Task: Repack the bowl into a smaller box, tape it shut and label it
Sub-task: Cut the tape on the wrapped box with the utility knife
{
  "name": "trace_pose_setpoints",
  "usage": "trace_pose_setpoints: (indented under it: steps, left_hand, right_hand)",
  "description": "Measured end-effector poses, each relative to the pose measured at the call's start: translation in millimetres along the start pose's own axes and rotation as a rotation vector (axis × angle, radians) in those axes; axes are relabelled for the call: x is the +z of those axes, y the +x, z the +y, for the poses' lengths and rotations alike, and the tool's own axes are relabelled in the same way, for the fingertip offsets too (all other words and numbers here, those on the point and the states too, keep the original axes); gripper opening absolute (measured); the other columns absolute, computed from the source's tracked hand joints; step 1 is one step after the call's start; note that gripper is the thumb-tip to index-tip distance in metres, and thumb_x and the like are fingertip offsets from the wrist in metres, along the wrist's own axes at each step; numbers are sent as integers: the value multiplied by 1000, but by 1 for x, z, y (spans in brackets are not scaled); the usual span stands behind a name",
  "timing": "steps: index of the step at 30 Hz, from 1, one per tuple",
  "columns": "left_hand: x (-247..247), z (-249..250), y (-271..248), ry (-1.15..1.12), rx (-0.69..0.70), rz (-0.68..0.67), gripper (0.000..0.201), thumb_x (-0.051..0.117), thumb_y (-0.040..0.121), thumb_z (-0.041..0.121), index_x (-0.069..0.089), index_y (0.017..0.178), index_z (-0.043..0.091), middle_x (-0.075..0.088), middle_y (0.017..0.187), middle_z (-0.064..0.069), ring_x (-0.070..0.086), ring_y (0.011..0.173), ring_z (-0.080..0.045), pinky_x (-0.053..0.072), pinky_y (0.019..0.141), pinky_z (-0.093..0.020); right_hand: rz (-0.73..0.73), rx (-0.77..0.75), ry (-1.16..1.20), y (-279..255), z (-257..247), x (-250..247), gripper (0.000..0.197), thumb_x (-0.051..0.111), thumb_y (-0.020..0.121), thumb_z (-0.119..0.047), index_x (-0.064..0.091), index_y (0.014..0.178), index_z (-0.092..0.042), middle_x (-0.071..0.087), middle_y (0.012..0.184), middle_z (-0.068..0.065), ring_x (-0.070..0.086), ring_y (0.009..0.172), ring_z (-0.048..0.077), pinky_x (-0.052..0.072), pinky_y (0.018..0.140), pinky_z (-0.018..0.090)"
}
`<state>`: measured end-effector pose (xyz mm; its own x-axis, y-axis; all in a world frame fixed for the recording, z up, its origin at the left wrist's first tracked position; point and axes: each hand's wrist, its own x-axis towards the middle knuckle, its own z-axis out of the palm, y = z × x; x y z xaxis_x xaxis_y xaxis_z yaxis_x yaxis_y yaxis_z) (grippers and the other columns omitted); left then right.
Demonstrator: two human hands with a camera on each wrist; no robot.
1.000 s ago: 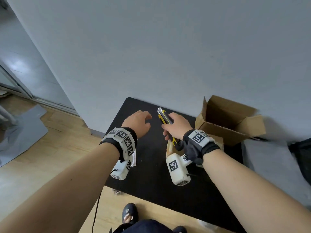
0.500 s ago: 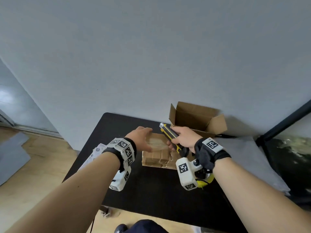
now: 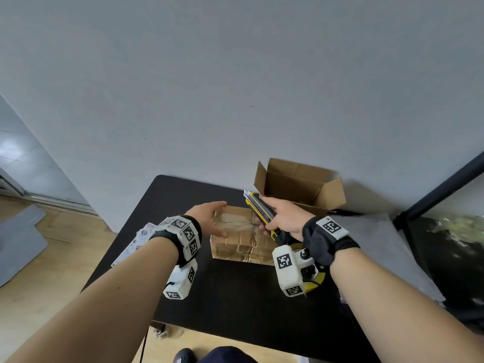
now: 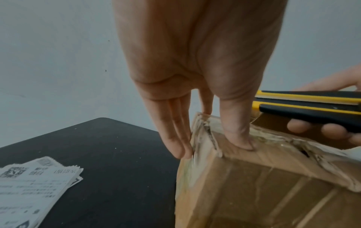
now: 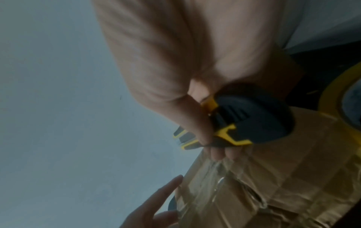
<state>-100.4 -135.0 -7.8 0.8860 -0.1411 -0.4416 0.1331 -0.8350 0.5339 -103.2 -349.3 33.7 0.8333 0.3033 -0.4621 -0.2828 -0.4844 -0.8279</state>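
left hand (image 3: 209, 218) spread — flat on creased taped carton (image 3: 242, 238) | right hand (image 3: 284, 218) gripping ridged knife (image 3: 258, 208)

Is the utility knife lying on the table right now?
No, the right hand grips the utility knife in the air above the taped box.

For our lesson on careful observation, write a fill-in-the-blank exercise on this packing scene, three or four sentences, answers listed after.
1. The right hand grips a yellow and black ____.
2. The left hand touches the ____ corner of the taped box.
3. The empty open box stands at the back of the black ____.
4. The printed papers lie to the ____ of the taped box.

Missing words: utility knife; left; table; left
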Motion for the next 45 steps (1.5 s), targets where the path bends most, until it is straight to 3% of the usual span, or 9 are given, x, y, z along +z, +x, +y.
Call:
trace_pose_setpoints:
  steps: [7, 12, 16, 19, 22, 29, 33, 40, 45]
  left_hand:
    - [0, 1, 3, -97, -49, -2, 91, 80, 73, 16, 29, 147, 30, 52, 132, -7, 66, 90, -23, 58, 79, -36]
    - [-1, 0, 7, -141, -66, -1, 92, 81, 71, 13, 30, 146, 27, 54, 127, -7, 68, 90, -25, 58, 79, -38]
    - [-2, -2, 9, -135, -65, -11, 90, 81, 72, 17, 31, 145, 28, 56, 122, -4, 63, 96, -23, 57, 79, -36]
    - [-3, -5, 11, -98, -58, -14, 88, 81, 72, 23, 31, 144, 30, 58, 122, -2, 58, 107, -20, 52, 88, -34]
    - [-3, -6, 12, -110, -57, -25, 88, 81, 71, 23, 31, 144, 31, 59, 116, -1, 60, 101, -19, 54, 80, -32]
    - [-3, -7, 12, -165, -45, -47, 90, 81, 73, 17, 30, 145, 31, 56, 106, -2, 64, 85, -20, 59, 70, -30]
    - [-3, -8, 12, -171, -41, -47, 90, 80, 73, 18, 30, 145, 31, 56, 99, 1, 64, 84, -20, 59, 72, -31]
    - [-4, -7, 12, -164, -35, -47, 90, 81, 73, 17, 30, 146, 30, 56, 95, 2, 63, 79, -19, 58, 73, -33]
    - [-5, -7, 12, -159, -43, -58, 90, 80, 73, 18, 28, 146, 31, 56, 106, -1, 63, 80, -17, 58, 72, -33]
  right_hand:
    - [32, 2, 42, 4, 8, -2, 46, 47, 94, 6, 44, 138, -7, 65, 88, 14, 65, 74, 22, 57, 74, 35]
    - [57, 12, 6, 5, 8, -8, 45, 49, 97, -3, 42, 140, -11, 65, 84, 12, 63, 67, 18, 56, 61, 28]
    - [100, 24, -15, 6, 9, -12, 41, 55, 95, -9, 47, 134, -10, 68, 85, 12, 65, 66, 18, 56, 61, 27]
    - [143, 27, -15, 8, 9, -15, 33, 59, 93, -12, 52, 125, -9, 70, 85, 12, 66, 65, 18, 57, 62, 28]
    - [120, 39, -39, 7, 7, -17, 29, 61, 92, -15, 53, 120, -9, 71, 88, 11, 67, 68, 18, 57, 67, 31]
    - [24, 27, -80, 12, -5, -7, 39, 44, 100, -14, 39, 139, -13, 61, 90, 9, 65, 69, 18, 55, 64, 30]
    - [64, 3, -146, 15, -5, -6, 33, 46, 99, -13, 42, 132, -9, 64, 107, 10, 67, 68, 18, 56, 56, 28]
    - [282, -45, -105, 16, -6, -13, 14, 56, 94, -22, 50, 100, -10, 64, 65, 7, 54, 46, 19, 43, 43, 26]
    - [220, -28, -134, 11, -6, -18, 14, 58, 94, -18, 51, 104, -13, 69, 77, 10, 62, 55, 20, 52, 51, 27]
